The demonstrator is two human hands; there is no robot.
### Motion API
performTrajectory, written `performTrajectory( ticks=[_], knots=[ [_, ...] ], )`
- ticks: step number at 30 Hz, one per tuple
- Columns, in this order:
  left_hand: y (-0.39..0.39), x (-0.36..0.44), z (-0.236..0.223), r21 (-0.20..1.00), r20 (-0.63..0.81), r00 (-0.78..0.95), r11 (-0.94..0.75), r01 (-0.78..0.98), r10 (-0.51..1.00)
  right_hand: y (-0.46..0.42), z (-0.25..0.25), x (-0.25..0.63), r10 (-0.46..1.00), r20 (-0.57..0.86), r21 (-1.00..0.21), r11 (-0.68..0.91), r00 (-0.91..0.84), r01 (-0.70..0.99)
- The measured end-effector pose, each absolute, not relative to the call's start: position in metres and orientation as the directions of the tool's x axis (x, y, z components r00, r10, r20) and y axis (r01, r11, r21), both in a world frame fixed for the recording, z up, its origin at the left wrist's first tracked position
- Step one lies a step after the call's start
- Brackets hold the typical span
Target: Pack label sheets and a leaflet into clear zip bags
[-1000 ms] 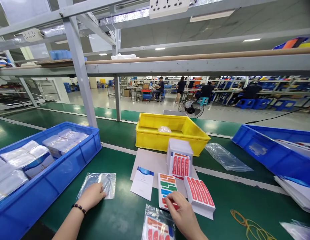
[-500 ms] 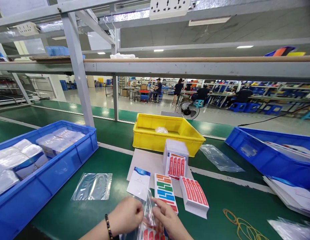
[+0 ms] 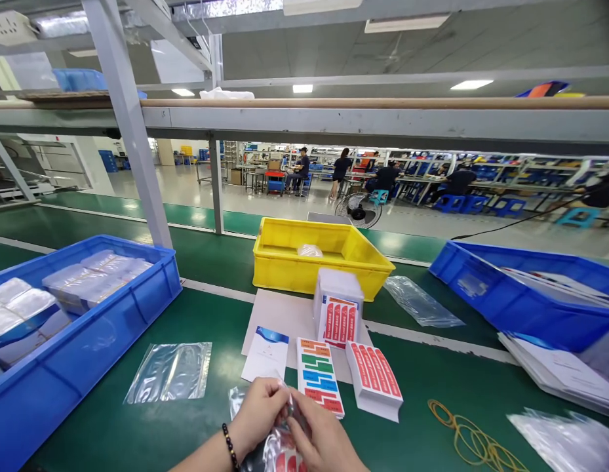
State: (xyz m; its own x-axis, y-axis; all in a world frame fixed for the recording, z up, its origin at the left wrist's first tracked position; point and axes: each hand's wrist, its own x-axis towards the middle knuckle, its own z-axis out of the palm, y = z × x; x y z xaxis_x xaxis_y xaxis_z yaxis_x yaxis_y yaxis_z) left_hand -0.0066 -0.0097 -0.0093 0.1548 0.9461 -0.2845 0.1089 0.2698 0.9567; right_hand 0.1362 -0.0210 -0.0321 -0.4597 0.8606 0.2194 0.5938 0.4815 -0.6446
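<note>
My left hand, with a beaded bracelet on its wrist, pinches the top of a clear plastic bag. Close against it, my right hand grips the same bag. Red and white printed cards show through the plastic below my fingers. Just beyond my hands lie a white card with a blue top and a stack of multicoloured sticker sheets. To the right sits a stack of red-striped sticker sheets. Another flat clear bag rests on the green surface at left.
A blue bin of banded packs stands left, a yellow bin at the back, another blue bin right. A red-striped pack leans upright before the yellow bin. Rubber bands and plastic bags lie at right.
My hands have drawn together at the bag's top, and my left hand has moved right to meet my right. The view has shifted slightly.
</note>
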Motion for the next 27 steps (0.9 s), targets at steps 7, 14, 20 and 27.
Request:
performTrajectory(
  ticks=[7, 14, 20, 27],
  knots=[
    [-0.013, -0.012, -0.011, 0.972, -0.198, 0.230, 0.161, 0.172, 0.953, -0.018, -0.023, 0.134, 0.919, 0.102, -0.760, 0.319, -0.380, 0.566],
    [-0.015, -0.012, -0.013, 0.927, -0.204, 0.209, 0.121, 0.354, 0.956, -0.013, -0.029, 0.134, 0.891, 0.336, -0.417, 0.431, -0.304, 0.800],
    [-0.005, -0.019, -0.011, 0.949, -0.235, 0.157, 0.192, 0.251, 0.959, -0.020, -0.023, 0.135, 0.787, 0.397, -0.413, 0.612, -0.472, 0.674],
    [-0.009, -0.033, 0.012, 0.940, 0.089, 0.163, -0.137, 0.311, 0.983, -0.018, -0.014, 0.142, 0.835, 0.259, -0.630, 0.527, -0.485, 0.571]
  ],
)
